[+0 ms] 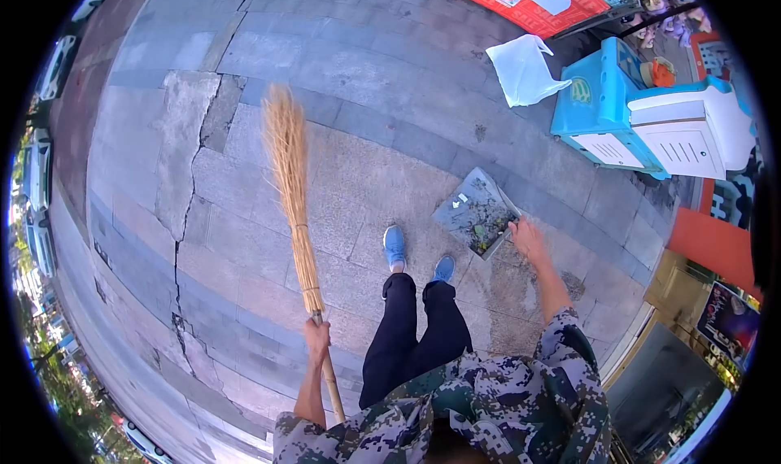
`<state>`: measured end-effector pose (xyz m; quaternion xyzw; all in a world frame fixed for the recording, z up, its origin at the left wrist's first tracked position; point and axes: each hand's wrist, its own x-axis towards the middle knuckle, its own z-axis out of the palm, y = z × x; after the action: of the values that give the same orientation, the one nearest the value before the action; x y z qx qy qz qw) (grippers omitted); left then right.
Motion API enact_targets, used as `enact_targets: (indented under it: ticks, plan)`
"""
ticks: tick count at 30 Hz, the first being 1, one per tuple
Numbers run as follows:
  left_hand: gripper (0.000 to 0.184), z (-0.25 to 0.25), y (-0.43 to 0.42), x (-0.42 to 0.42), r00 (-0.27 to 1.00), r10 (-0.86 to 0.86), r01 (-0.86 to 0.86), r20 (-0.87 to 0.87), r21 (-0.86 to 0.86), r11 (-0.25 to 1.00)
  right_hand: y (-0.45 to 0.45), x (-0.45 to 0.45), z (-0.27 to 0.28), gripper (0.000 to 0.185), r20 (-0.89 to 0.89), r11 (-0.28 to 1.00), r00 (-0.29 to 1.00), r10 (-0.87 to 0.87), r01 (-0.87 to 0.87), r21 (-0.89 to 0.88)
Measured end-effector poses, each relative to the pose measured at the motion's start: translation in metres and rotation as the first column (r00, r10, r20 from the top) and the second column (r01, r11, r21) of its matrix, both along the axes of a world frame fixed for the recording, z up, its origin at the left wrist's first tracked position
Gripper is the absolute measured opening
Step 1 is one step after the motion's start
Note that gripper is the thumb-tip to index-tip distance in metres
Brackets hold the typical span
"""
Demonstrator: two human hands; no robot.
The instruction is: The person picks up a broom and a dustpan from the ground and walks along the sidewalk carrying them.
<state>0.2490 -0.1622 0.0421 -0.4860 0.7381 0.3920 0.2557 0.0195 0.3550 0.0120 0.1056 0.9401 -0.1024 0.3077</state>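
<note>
My left hand (317, 336) is wrapped round the wooden handle of a straw broom (298, 212), just below where the bound straw begins. The bristles point away from me, and their far end is slightly blurred. On my right side, my right hand (527, 238) grips the handle of a grey dustpan (457, 214); part of that handle is hidden by my fingers. Bits of leaves, dirt and a few white scraps lie in the pan. Its open side faces left, near my blue shoes (394, 245).
Paving slabs (366, 163) with a long crack (195, 171) stretch around me. At the right stand a blue and white cabinet (598, 110), a white plastic bag (525, 69) beside it, and a red stall front (521, 0). Parked cars (38, 171) line the far left.
</note>
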Motion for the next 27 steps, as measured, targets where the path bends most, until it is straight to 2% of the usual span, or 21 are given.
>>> enact_targets:
  ticks: [2,6,9,12,14,15,16,17,18,19,20,22,24,25,27]
  plan:
    - [0.02,-0.023,-0.026,-0.109,0.994,-0.006,0.004,-0.113,-0.019,1.0,-0.028,-0.073,-0.032,0.038,-0.012,0.999,0.999,0.029,-0.03,-0.019]
    - [0.019,-0.071,-0.079,-0.305,0.994,-0.04,0.035,-0.098,-0.058,0.998,-0.083,-0.202,-0.068,0.039,0.033,0.997,0.999,0.025,-0.022,-0.079]
    - [0.017,-0.085,-0.081,-0.351,0.991,-0.117,0.107,-0.062,-0.137,0.985,-0.096,-0.22,-0.075,0.039,-0.015,0.998,0.999,0.042,-0.042,-0.053]
    - [0.017,-0.1,-0.059,-0.314,0.984,-0.179,0.179,0.018,-0.146,0.973,-0.095,-0.195,-0.055,0.039,-0.015,0.996,0.999,0.045,-0.046,-0.078]
    - [0.018,-0.117,-0.033,-0.253,0.966,-0.257,0.26,0.042,-0.123,0.958,-0.101,-0.182,-0.05,0.039,-0.005,0.995,0.997,0.081,-0.081,-0.054]
    - [0.019,-0.102,-0.012,-0.234,0.953,-0.272,0.275,0.135,0.001,0.962,-0.105,-0.18,-0.05,0.039,0.003,0.993,0.994,0.112,-0.112,-0.027]
    - [0.019,-0.096,0.0,-0.202,0.906,-0.376,0.38,0.195,0.018,0.925,-0.115,-0.183,-0.049,0.039,0.002,0.994,0.994,0.108,-0.108,-0.033]
    - [0.021,-0.103,0.007,-0.146,0.809,-0.546,0.553,0.218,0.031,0.833,-0.124,-0.187,-0.048,0.039,0.002,0.993,0.993,0.115,-0.115,-0.02]
    - [0.021,-0.06,0.017,-0.12,0.78,-0.542,0.532,0.312,0.123,0.838,-0.13,-0.191,-0.045,0.04,0.001,0.992,0.992,0.123,-0.123,-0.007]
    - [0.021,-0.029,0.019,-0.082,0.765,-0.554,0.533,0.329,0.159,0.831,-0.131,-0.193,-0.042,0.04,0.0,0.993,0.993,0.119,-0.119,-0.013]
    - [0.022,-0.01,0.013,-0.047,0.745,-0.537,0.457,0.396,0.283,0.843,-0.128,-0.191,-0.043,0.04,0.016,0.993,0.994,0.113,-0.112,-0.038]
    - [0.02,0.08,0.012,-0.016,0.743,-0.569,0.51,0.353,0.252,0.823,-0.12,-0.189,-0.046,0.039,0.031,0.993,0.994,0.103,-0.1,-0.069]
    - [0.018,0.142,0.012,-0.002,0.727,-0.542,0.473,0.421,0.264,0.84,-0.109,-0.187,-0.05,0.039,0.028,0.994,0.996,0.086,-0.084,-0.068]
    - [0.017,0.163,0.013,0.007,0.719,-0.525,0.454,0.455,0.264,0.851,-0.109,-0.188,-0.05,0.039,0.022,0.994,0.997,0.079,-0.077,-0.073]
    - [0.016,0.175,0.016,0.031,0.661,-0.493,0.46,0.566,0.214,0.862,-0.111,-0.194,-0.048,0.039,0.08,0.996,0.993,0.084,-0.083,-0.02]
